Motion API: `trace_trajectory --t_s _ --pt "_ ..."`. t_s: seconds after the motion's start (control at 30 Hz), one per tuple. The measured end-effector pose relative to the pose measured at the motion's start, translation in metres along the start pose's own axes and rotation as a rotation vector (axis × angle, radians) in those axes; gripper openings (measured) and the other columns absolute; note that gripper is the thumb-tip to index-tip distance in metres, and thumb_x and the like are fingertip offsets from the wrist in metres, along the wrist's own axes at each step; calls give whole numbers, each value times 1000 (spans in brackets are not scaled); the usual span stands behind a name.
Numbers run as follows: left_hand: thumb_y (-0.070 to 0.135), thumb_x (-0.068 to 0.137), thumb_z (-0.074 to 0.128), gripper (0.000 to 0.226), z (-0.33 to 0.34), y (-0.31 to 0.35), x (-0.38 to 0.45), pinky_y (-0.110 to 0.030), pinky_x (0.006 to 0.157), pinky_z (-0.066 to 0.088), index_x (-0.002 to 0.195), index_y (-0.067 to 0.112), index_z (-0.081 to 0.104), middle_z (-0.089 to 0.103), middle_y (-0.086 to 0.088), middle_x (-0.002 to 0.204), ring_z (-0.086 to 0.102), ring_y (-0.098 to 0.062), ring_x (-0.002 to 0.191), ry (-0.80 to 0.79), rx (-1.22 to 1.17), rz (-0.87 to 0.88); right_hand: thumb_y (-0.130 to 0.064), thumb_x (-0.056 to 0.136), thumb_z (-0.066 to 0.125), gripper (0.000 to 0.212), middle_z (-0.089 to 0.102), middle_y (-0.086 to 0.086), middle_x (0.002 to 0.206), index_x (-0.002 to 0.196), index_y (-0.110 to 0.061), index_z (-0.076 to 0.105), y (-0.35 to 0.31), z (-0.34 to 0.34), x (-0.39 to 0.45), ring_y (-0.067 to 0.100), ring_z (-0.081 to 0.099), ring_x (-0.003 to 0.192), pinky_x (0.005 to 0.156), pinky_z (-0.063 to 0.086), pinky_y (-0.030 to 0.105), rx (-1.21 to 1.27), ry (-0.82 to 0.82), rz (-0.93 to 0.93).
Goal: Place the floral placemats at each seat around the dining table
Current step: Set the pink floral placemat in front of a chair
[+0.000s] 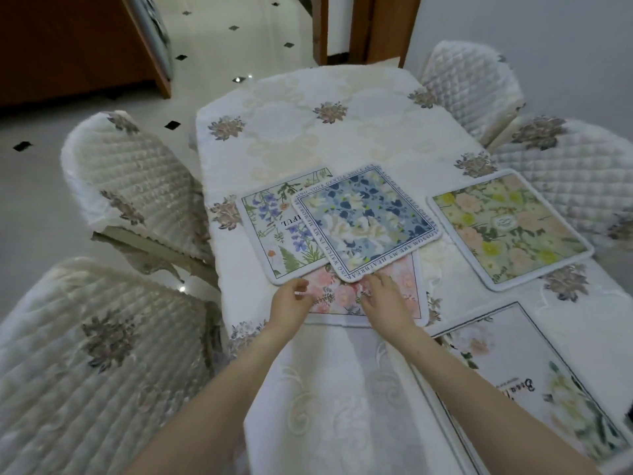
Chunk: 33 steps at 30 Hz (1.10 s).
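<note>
Three floral placemats overlap in a pile at the table's middle. A blue one lies on top, a purple-flower one sticks out to the left, and a pink one lies at the bottom. My left hand has its fingers curled at the pink mat's left edge, just below the purple mat's corner. My right hand rests flat on the pink mat, fingertips by the blue mat's near corner. A yellow-and-peach placemat lies alone at the right. A white placemat with script lies near right.
The table wears a cream embroidered cloth. Quilted covered chairs stand at the left, near left, far right and right. A wooden cabinet and tiled floor lie beyond.
</note>
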<state>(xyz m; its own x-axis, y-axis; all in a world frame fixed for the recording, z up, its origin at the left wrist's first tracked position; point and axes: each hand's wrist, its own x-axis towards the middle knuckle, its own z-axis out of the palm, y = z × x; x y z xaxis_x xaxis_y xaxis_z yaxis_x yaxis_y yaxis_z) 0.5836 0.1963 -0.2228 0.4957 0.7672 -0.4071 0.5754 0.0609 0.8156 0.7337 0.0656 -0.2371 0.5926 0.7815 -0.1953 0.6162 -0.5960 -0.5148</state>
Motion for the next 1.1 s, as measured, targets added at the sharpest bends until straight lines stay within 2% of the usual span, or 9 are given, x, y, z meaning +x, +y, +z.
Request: trace_trajectory --t_s 0.17,0.3,0.47,0.57,0.67,0.77,0.83,0.93,1.1 --pt "12 86 61 33 14 16 30 -19 63 47 118 7 56 58 -5 108 57 -15 87 -80 -60 -13 -20 92 50 46 40 14 142 136 -10 40 -8 7 10 32 38 128 102 39 44 14 51 98" --pt "8 84 62 30 41 28 52 -40 91 51 113 3 58 64 -13 112 62 -30 103 -71 -151 -114 -24 90 55 54 31 14 150 140 -14 36 -4 13 28 33 30 136 106 36 43 -38 80 89" --pt "8 81 64 29 65 30 74 -36 86 52 110 7 57 63 -5 98 62 -23 89 29 -217 -210 -38 88 56 61 26 13 153 141 -20 33 11 21 48 34 18 143 114 26 48 -134 65 60" --pt "3 79 65 23 69 32 75 -41 86 55 101 6 58 66 -13 99 66 -28 92 45 -364 -292 -39 87 57 58 29 12 151 138 -19 37 17 22 52 33 19 142 115 25 46 -136 69 38" --pt "-4 78 65 15 70 38 76 -31 64 60 91 3 60 67 -16 88 67 -28 80 53 -439 -310 -38 88 58 55 31 12 151 136 -17 42 24 21 56 34 19 142 115 24 45 -92 51 -13" --pt "-7 76 67 18 71 43 80 -16 41 51 79 7 56 64 -9 72 63 -18 63 83 -400 -272 -35 89 59 52 32 12 151 136 -18 44 31 19 62 34 18 143 116 21 44 -40 47 -36" --pt "-6 76 67 14 73 48 87 -20 46 55 83 3 59 66 -12 74 66 -21 63 84 -305 -230 -35 89 57 52 32 11 151 137 -20 43 36 16 69 34 18 143 116 20 44 -41 51 -43" --pt "-2 77 68 12 79 57 106 -38 69 61 87 1 62 70 -19 86 71 -29 74 85 -178 -181 -37 91 54 51 31 11 152 138 -22 41 44 9 86 34 16 144 117 18 44 -42 47 -42" --pt "-1 77 69 10 89 74 141 -37 68 61 81 6 62 70 -18 83 71 -26 73 111 -183 -129 -37 91 55 52 32 11 151 139 -22 41 53 -7 127 33 15 144 119 17 45 -39 36 -69"
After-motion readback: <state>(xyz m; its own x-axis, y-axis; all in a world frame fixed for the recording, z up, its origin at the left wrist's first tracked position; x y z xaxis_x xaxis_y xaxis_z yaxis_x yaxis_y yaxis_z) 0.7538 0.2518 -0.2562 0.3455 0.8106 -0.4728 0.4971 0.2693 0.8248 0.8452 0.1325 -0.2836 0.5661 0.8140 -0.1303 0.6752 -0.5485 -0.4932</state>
